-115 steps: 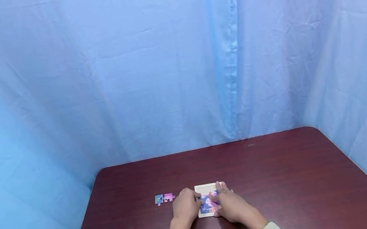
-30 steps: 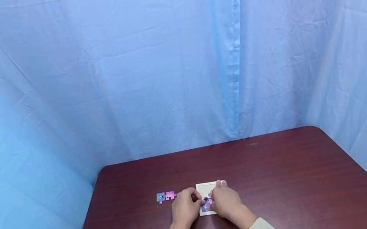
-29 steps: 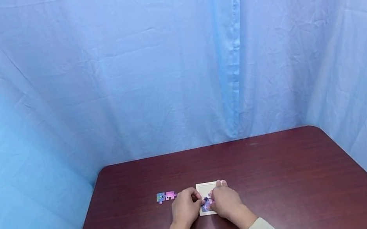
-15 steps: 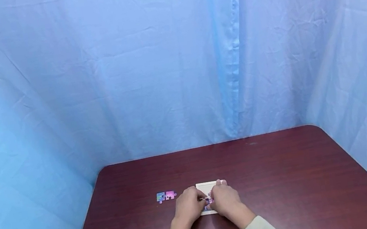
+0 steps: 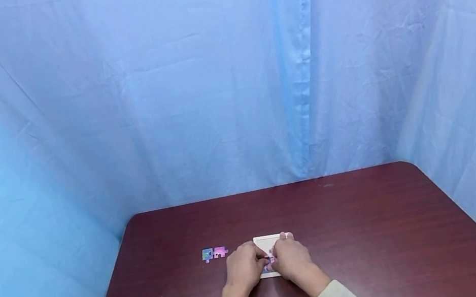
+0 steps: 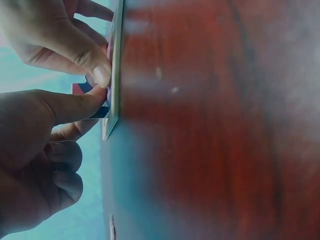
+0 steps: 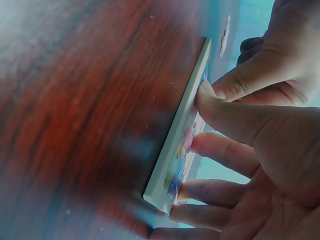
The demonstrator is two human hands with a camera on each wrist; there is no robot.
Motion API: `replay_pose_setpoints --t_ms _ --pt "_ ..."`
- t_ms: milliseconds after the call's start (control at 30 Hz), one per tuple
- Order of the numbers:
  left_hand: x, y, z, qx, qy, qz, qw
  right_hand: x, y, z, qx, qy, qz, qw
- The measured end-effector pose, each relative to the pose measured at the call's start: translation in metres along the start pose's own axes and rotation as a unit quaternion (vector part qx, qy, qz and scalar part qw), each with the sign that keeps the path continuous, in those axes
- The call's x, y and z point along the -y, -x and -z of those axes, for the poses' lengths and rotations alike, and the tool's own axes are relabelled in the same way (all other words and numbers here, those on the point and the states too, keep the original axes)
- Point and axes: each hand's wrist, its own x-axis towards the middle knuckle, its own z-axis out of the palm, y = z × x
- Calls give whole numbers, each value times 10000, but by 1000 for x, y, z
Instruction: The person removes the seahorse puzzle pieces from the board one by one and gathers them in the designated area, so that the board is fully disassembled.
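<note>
Puzzle tray [image 5: 269, 236] flat on the dark red table [image 5: 370, 231], well in from the far edge. Left hand [image 5: 243, 264] over the tray's left edge: thumb and finger pinched together on a dark blue puzzle piece [image 6: 102, 112], which stands tilted up off the tray bed in its left half. Right hand [image 5: 292, 258] over the tray's right edge, fingers spread and clamped on nothing; fingertips touch the tray and its laid pieces [image 7: 172, 180], thumb just beside the left thumb. Pale floor shows along the tray's far edge. Two loose pieces, one blue-green [image 5: 207, 254] and one pink [image 5: 219, 252], side by side on the table, off the tray's left edge. Step in hand, as judged: working the held piece against its neighbours. Hands cover the joint, so whether any tab has engaged cannot be told. Next move probably calls for lining up the tabs, then pressing the piece flat, with the right hand bracing the tray.
</note>
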Motion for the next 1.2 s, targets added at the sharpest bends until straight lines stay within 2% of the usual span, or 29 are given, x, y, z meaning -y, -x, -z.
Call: replay_pose_setpoints --t_ms 200,433,533,600,700,833,933,1033,1200 --pt "3 -1 4 0 -117 -355 9993 2 -3 -2 8 37 -150 9999" --pt "13 1 1 -87 -1 -446 9990 6 -5 -4 27 37 -322 9995" --pt "16 0 5 -167 178 -253 9994 7 -4 -4 64 36 -307 9995" --pt "17 -2 14 -213 307 6 9993 7 -4 -4 70 50 -285 9996" --pt "17 -9 34 -261 387 351 9983 4 -4 -4 38 57 -291 9996" --pt "20 -11 61 -256 376 649 9969 2 -4 -2 4 74 -289 9996" --pt "25 -7 71 -244 505 863 9947 2 -4 -1 41 95 -203 9997" --pt "32 1 76 -192 702 1046 9918 2 -3 -1 61 55 -124 9999" --pt "44 13 81 -69 665 1191 9906 3 -1 -1 64 19 -117 9999"
